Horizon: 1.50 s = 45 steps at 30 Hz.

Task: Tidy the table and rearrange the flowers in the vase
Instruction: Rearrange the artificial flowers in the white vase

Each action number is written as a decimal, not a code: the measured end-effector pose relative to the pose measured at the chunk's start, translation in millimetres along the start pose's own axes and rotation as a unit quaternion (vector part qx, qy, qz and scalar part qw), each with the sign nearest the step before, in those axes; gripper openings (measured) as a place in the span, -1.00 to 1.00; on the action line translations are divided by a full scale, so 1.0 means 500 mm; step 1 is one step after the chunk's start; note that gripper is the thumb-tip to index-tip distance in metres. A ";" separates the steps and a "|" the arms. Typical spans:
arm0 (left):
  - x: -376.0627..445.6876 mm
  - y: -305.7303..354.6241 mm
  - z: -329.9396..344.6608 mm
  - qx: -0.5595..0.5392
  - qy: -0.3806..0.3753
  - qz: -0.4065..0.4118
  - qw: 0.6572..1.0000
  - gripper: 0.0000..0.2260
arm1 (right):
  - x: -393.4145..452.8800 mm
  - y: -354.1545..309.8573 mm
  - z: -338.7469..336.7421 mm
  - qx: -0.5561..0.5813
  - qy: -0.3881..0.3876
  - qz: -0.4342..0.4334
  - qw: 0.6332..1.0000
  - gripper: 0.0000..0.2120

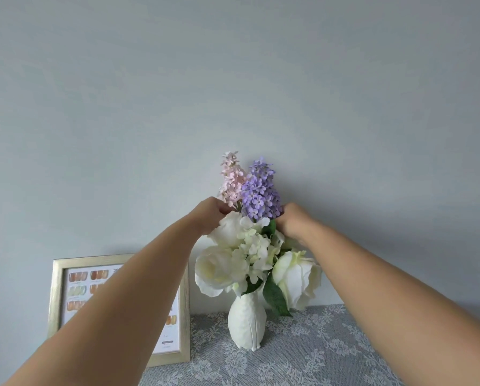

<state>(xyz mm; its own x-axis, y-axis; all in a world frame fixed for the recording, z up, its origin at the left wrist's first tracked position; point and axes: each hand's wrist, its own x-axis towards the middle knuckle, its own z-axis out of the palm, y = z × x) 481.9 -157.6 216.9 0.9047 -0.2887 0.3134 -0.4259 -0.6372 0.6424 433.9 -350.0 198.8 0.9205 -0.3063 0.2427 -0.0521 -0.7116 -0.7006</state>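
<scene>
Two hands up at bouquet. Left hand (211, 215) curled at base of pink sprig (231, 179), fingertips hidden behind blooms, grip can't tell. Right hand (294, 222) curled beside purple sprig (259, 192), touching lower florets; grip unclear too. White roses (219, 270) just below both hands, in white vase (246, 321) on lace-covered bench (317, 358). Framed print (59, 296) under left forearm, against wall.
</scene>
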 end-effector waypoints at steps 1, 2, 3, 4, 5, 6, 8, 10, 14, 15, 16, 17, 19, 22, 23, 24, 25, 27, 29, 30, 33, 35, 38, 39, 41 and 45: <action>-0.004 -0.004 0.001 -0.018 0.005 0.006 1.000 -0.69 | 0.001 0.000 -0.001 0.001 0.000 0.001 1.000 -0.72; -0.007 -0.007 0.002 -0.037 0.010 0.009 0.999 -0.71 | 0.001 -0.001 -0.001 0.000 0.001 0.002 1.000 -0.72; -0.008 -0.011 0.003 -0.057 0.018 0.008 0.998 -0.75 | 0.001 -0.002 -0.001 -0.002 0.003 0.003 1.000 -0.72; -0.007 -0.014 0.003 -0.075 0.027 0.004 0.997 -0.81 | 0.001 -0.003 0.000 -0.004 0.006 0.005 1.000 -0.72; -0.007 -0.016 0.004 -0.089 0.034 0.001 0.995 -0.84 | 0.000 -0.004 0.000 -0.006 0.008 0.007 1.000 -0.70; -0.007 -0.019 0.005 -0.099 0.039 -0.001 0.994 -0.84 | -0.001 -0.006 0.001 -0.007 0.008 0.008 1.000 -0.70; -0.008 -0.020 0.006 -0.103 0.037 -0.001 0.994 -0.86 | -0.001 -0.008 0.002 -0.010 0.008 0.009 1.000 -0.68; -0.003 -0.022 0.007 -0.085 0.038 0.001 0.996 -0.87 | -0.002 -0.010 0.001 -0.020 0.008 0.008 1.000 -0.68; 0.009 -0.024 0.013 -0.050 0.040 -0.008 0.998 -0.87 | 0.002 -0.006 0.000 -0.029 0.007 0.009 0.999 -0.67; 0.011 -0.022 0.014 -0.049 0.040 -0.010 0.998 -0.86 | 0.002 -0.005 0.000 -0.032 0.006 0.011 0.999 -0.67; 0.011 -0.021 0.014 -0.048 0.043 -0.013 0.998 -0.85 | 0.003 -0.004 0.000 -0.035 0.005 0.014 0.999 -0.67; 0.010 -0.019 0.013 -0.045 0.046 -0.016 0.998 -0.85 | 0.003 -0.004 -0.001 -0.037 0.004 0.018 0.999 -0.66; 0.006 -0.018 0.010 -0.023 0.046 -0.014 0.999 -0.84 | 0.000 -0.005 -0.004 -0.049 0.006 0.022 0.999 -0.65; -0.011 -0.023 -0.003 0.002 0.050 -0.009 0.999 -0.83 | -0.010 -0.005 -0.014 -0.065 0.008 0.022 0.998 -0.71; -0.020 -0.028 -0.011 -0.003 0.062 -0.007 0.998 -0.82 | -0.015 -0.003 -0.021 -0.051 0.004 0.015 0.999 -0.72; -0.029 -0.034 -0.021 -0.012 0.081 -0.005 0.997 -0.78 | -0.021 0.001 -0.029 -0.027 -0.001 0.003 1.000 -0.77; -0.040 -0.041 -0.031 -0.024 0.100 0.004 0.995 -0.75 | -0.028 0.007 -0.039 0.006 -0.005 -0.010 1.000 -0.83; -0.067 -0.052 -0.046 -0.056 0.119 0.041 0.990 -0.73 | -0.045 0.025 -0.061 0.085 -0.018 -0.043 0.995 -0.85; -0.094 -0.062 -0.047 -0.090 0.095 0.079 0.988 -0.76 | -0.069 0.042 -0.079 0.143 -0.016 -0.070 0.987 -0.62; -0.105 -0.066 -0.043 -0.097 0.073 0.091 0.988 -0.76 | -0.083 0.049 -0.085 0.162 0.001 -0.085 0.983 -0.59; -0.130 -0.072 -0.031 -0.089 0.014 0.093 0.992 -0.63 | -0.125 0.060 -0.085 0.185 0.048 -0.146 0.971 -0.70; -0.141 -0.072 -0.025 -0.072 -0.004 0.080 0.994 -0.53 | -0.150 0.058 -0.077 0.167 0.039 -0.188 0.967 -0.74; -0.156 -0.072 -0.013 -0.070 -0.022 0.071 0.995 -0.58 | -0.169 0.052 -0.061 0.106 -0.015 -0.230 0.967 -0.59; -0.162 -0.070 -0.009 -0.059 -0.021 0.074 0.995 -0.60 | -0.173 0.048 -0.055 0.089 -0.032 -0.236 0.967 -0.52; -0.170 -0.069 -0.004 -0.035 0.002 0.085 0.996 -0.60 | -0.178 0.043 -0.041 0.073 -0.049 -0.244 0.966 -0.45; -0.187 -0.064 0.003 -0.069 0.072 0.084 0.991 -0.75 | -0.182 0.038 -0.016 0.085 -0.027 -0.229 0.969 -0.48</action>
<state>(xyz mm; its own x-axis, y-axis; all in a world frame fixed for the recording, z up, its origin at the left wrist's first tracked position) 410.9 -111.5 166.0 0.8135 -0.2720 0.5139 -0.5775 -0.4820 0.6590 346.0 -340.8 168.5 0.8508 0.0543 0.5227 0.4276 -0.6497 -0.6285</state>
